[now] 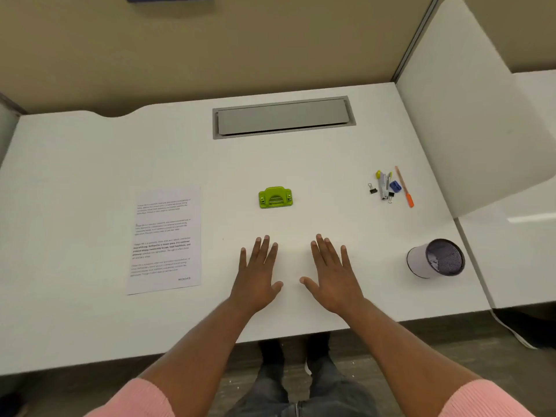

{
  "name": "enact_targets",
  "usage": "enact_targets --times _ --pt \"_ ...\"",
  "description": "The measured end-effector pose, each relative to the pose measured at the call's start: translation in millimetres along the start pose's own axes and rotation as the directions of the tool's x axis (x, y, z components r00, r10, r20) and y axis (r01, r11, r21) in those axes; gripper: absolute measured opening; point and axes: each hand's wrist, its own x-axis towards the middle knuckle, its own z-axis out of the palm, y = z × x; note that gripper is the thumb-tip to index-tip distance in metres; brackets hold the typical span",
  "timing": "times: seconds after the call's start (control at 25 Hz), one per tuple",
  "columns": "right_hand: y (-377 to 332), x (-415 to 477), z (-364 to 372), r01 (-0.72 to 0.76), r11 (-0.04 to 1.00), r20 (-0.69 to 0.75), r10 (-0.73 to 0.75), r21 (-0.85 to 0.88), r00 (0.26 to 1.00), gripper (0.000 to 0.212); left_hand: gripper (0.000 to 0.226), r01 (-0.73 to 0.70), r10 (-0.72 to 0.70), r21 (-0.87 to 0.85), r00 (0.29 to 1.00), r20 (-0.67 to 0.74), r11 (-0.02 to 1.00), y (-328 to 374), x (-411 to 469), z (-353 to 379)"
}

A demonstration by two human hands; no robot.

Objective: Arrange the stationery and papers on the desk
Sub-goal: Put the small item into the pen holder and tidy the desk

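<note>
Resting flat on the white desk (90, 326), our left hand (255, 278) and right hand (334, 275) lie palm down side by side near the front edge, fingers spread and holding nothing. A narrow strip of bare desk separates the two thumbs.

Just beyond our fingertips, toward the middle of the desk, sits a green hole punch (275, 197), well clear of both hands. A printed sheet of paper (165, 239) lies flat toward the left side, its long edges running roughly front to back, with a short stamped word in its lower right corner.

Toward the right edge we see a small cluster of stationery: a silver stapler (383, 188) with a yellow-green end, a blue sharpener (395, 186) touching or just beside it, and two black binder clips (372, 188), one to the left of the stapler and one at its near end. An orange pen (404, 186) lies just to the right of the cluster, slanted, its orange cap pointing toward the front. A thin greenish item also seems to lie against the stapler, though it is too small to tell apart.

Near the front right corner a mesh pen holder (434, 259) lies tipped on its side, its open mouth facing right. A closed grey cable tray (282, 117) is set into the desk by the back edge.
</note>
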Motion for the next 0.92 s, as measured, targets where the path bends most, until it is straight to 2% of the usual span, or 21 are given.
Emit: enact_targets --times 0.16,0.36,0.52,0.76,0.84,0.92 --pt "-21 5 21 0.033 0.999 0.067 -0.033 0.006 0.997 0.083 0.090 0.119 -0.118 -0.021 0.992 0.047 0.993 -39 -19 14" --pt "-27 -6 40 -0.089 0.996 0.107 0.088 0.009 0.990 0.085 0.085 0.079 -0.074 -0.049 0.992 0.104 0.996 -48 -32 37" --pt "-34 -13 56 -0.101 0.995 0.095 0.100 0.008 0.990 0.089 0.086 -0.024 0.026 -0.022 0.995 0.096 0.999 -36 -35 53" --pt "-47 7 55 0.120 0.993 0.032 -0.121 0.014 0.992 0.072 0.077 -0.275 0.275 0.006 0.961 0.021 0.961 -29 -12 54" --pt "-33 6 53 0.017 1.000 -0.035 -0.016 0.022 0.999 0.073 0.081 -0.289 0.288 0.041 0.957 0.029 0.956 -32 -6 51" --pt "-9 1 53 -0.207 0.976 -0.077 0.212 0.071 0.974 0.077 0.086 -0.266 0.264 0.058 0.964 0.044 0.962 -33 -4 48"
